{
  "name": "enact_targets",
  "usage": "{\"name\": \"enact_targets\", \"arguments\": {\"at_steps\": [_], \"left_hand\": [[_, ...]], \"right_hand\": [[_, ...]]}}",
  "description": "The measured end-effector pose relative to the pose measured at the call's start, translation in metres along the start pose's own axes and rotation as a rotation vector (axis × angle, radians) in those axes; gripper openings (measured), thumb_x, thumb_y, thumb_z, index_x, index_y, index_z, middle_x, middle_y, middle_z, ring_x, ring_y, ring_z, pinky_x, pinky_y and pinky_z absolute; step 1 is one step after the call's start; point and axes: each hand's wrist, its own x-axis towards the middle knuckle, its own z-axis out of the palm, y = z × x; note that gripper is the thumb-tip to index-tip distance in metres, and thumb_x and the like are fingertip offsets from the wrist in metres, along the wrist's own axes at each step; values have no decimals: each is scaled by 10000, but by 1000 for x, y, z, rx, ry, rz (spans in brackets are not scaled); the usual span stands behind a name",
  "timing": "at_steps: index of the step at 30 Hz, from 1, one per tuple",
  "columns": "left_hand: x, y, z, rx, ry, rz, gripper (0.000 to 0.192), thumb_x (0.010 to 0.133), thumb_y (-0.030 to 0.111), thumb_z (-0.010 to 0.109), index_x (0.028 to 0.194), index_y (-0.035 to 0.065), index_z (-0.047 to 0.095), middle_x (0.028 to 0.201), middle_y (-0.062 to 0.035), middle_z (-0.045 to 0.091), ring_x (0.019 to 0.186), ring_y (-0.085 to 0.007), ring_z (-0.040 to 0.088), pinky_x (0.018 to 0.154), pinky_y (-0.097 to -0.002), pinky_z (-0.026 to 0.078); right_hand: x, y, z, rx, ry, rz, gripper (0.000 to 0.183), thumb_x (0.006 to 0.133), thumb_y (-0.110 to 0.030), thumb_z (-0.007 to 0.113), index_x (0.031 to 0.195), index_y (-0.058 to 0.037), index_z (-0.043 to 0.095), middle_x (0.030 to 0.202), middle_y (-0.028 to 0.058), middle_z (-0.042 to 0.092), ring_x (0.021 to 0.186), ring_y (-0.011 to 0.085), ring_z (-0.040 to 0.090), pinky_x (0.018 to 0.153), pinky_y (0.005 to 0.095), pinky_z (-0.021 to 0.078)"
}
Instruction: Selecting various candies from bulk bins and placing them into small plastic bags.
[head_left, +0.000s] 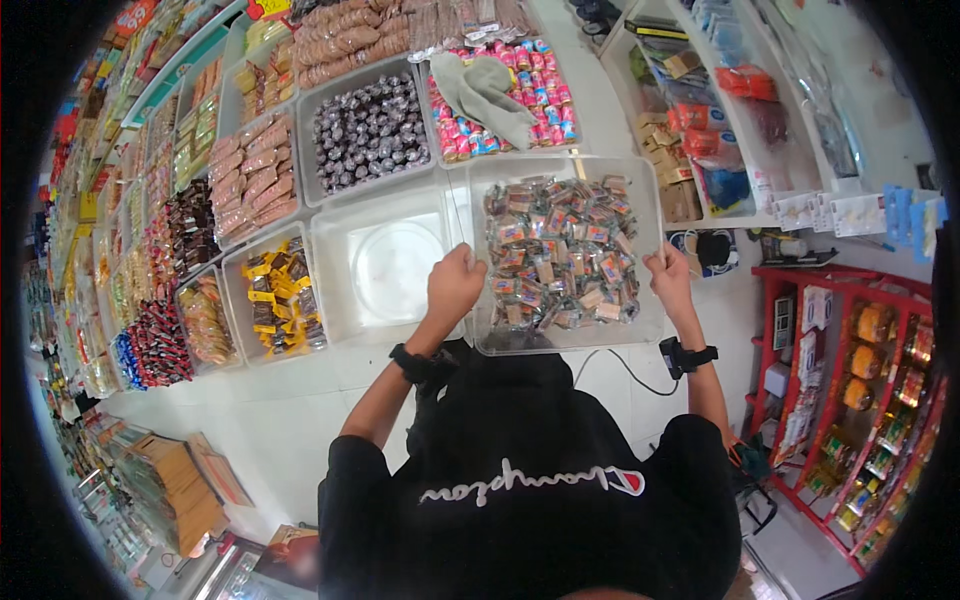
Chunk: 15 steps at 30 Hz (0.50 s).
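A clear plastic bin (570, 346) with many small wrapped snacks (559, 251) is held between my two hands. My left hand (455, 283) grips its left wall, and my right hand (667, 276) grips its right wall. To the left of my left hand stands an empty clear bin (334, 300). Beyond the held bin, a grey-green cloth (484, 90) lies on a bin of pink and blue wrapped candies (551, 127). A bin of dark foil-wrapped balls (367, 135) stands behind the empty one.
Rows of bins with packaged snacks (255, 172) and yellow-and-black packets (281, 296) extend to the left. White shelving (757, 150) with bagged goods stands at the upper right, above a red rack (832, 352) holding jars and bottles. Cardboard (176, 487) lies at the lower left.
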Motion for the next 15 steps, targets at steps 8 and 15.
{"name": "enact_targets", "arguments": {"at_steps": [8, 15], "left_hand": [[16, -14, 59, 175, -74, -37, 254, 739, 256, 530, 730, 4, 509, 698, -227, 578, 704, -420, 564, 627, -492, 436], [12, -27, 61, 302, -96, -117, 229, 753, 241, 534, 749, 12, 533, 734, -220, 595, 740, -386, 587, 653, -470, 460]], "right_hand": [[35, 94, -25, -213, 15, -138, 48, 804, -72, 547, 760, -62, 529, 543, -69, 391, 421, 25, 340, 374, 210, 250], [42, 96, -4, -178, -25, -49, 92, 763, -67, 555, 695, -18, 516, 541, -29, 395, 528, 62, 354, 474, 252, 298]]}}
